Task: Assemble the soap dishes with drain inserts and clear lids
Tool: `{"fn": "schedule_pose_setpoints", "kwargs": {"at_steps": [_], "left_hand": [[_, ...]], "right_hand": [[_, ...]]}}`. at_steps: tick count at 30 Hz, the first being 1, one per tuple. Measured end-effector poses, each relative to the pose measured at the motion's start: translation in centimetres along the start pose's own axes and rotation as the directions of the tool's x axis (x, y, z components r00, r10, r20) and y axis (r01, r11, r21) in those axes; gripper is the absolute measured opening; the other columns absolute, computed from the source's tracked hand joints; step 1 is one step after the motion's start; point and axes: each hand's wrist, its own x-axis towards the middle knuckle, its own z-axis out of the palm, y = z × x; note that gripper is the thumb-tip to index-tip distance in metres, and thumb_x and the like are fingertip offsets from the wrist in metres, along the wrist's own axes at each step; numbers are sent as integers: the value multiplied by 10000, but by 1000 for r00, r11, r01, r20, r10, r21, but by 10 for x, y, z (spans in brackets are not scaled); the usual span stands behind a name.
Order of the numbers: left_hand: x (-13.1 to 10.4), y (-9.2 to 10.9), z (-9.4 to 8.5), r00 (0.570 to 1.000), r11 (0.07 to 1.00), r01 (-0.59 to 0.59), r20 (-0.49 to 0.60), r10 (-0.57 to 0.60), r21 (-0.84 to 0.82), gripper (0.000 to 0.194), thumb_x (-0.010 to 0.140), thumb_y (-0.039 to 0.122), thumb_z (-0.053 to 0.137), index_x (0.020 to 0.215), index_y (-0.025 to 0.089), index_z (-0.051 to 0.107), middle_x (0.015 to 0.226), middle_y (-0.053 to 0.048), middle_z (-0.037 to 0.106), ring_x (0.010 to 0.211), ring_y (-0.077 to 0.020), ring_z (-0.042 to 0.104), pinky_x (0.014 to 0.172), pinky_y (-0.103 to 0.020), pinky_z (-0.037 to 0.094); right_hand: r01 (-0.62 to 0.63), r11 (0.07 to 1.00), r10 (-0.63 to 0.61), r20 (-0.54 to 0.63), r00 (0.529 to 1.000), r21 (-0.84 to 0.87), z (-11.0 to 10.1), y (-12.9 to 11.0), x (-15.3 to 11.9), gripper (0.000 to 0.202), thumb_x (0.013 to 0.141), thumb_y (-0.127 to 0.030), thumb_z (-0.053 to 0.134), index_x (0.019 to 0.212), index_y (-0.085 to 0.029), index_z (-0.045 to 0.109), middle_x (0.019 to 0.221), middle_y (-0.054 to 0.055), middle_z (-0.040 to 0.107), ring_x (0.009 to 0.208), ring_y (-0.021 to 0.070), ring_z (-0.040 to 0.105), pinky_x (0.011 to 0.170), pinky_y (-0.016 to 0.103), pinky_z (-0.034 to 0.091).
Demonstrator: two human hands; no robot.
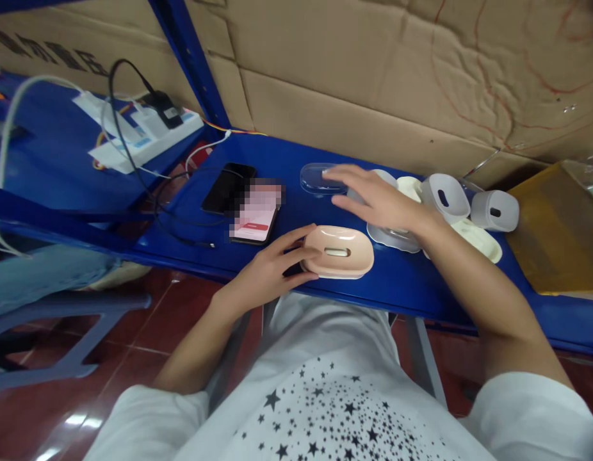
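My left hand [268, 272] grips the left end of a pink oval dish [358, 253], with its fingers and thumb on either side. The dish has a slot in its middle, where something pale shows through. Farther back, my right hand [380, 198] has its fingers apart, and its fingertips overlap a clear oval plastic lid [313, 179]; whether they touch it I cannot tell. Beneath the right hand and wrist are a clear tray-like piece [392, 238] and other pale parts, partly hidden. To the right stand a grey-white slotted cup [445, 197] and a smaller slotted cup [495, 210].
A phone with a lit screen [255, 214] and a dark phone [227, 186] lie to the left on the blue table [277, 150]. A power strip [147, 144] with cables sits beyond the blue post. Cream pieces [479, 240] and a brown box [556, 230] are at right; cardboard stands behind.
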Motion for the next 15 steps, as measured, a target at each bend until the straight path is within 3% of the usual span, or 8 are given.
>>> {"fn": "schedule_pose_setpoints", "kwargs": {"at_steps": [2, 5, 7, 11, 15], "left_hand": [[0, -1, 2, 1000, 1000, -1, -29, 1, -6, 310, 1034, 279, 758, 1334, 237, 691, 1664, -151, 533, 1461, -291, 634, 1220, -494, 572], [0, -2, 3, 1000, 1000, -8, -23, 8, 0, 290, 1033, 287, 761, 1311, 236, 693, 1655, -157, 534, 1475, -303, 615, 1214, -507, 571], [1, -2, 3, 1000, 1000, -16, 1, 16, 10, 283, 1028, 292, 769, 1295, 234, 693, 1624, -159, 559, 1466, -304, 618, 1216, -519, 565], [1, -2, 3, 995, 1000, -3, 97, 0, 21, 278, 1004, 272, 797, 1252, 215, 686, 1547, -156, 612, 1461, -298, 622, 1223, -508, 555], [1, -4, 4, 994, 998, -8, 106, 2, 55, 274, 986, 260, 817, 1230, 219, 701, 1559, -144, 620, 1484, -310, 596, 1254, -548, 515]], "right_hand": [[20, 996, -23, 28, 999, 87, -2, -26, -40, 611, 1131, -520, 494, 1690, -280, 435, 1748, 117, 451, 1631, 315, 415, 1322, 568, 384], [-12, 994, 1, 98, 995, 110, 9, -49, -89, 777, 1042, -574, 670, 1719, -335, 374, 1817, 74, 333, 1662, 322, 366, 1345, 525, 400], [-55, 992, 45, 87, 995, 112, 23, -53, -108, 659, 1056, -501, 670, 1665, -380, 449, 1795, 25, 382, 1659, 302, 375, 1352, 502, 408], [-71, 985, 68, 25, 997, 157, 44, -49, -121, 293, 1081, -470, 633, 1357, -394, 697, 1635, -25, 583, 1645, 292, 405, 1368, 511, 407], [-12, 993, 9, 27, 1000, 120, 44, -51, -121, 279, 1112, -480, 564, 1220, -307, 755, 1502, 34, 683, 1641, 289, 413, 1362, 487, 419]]}}
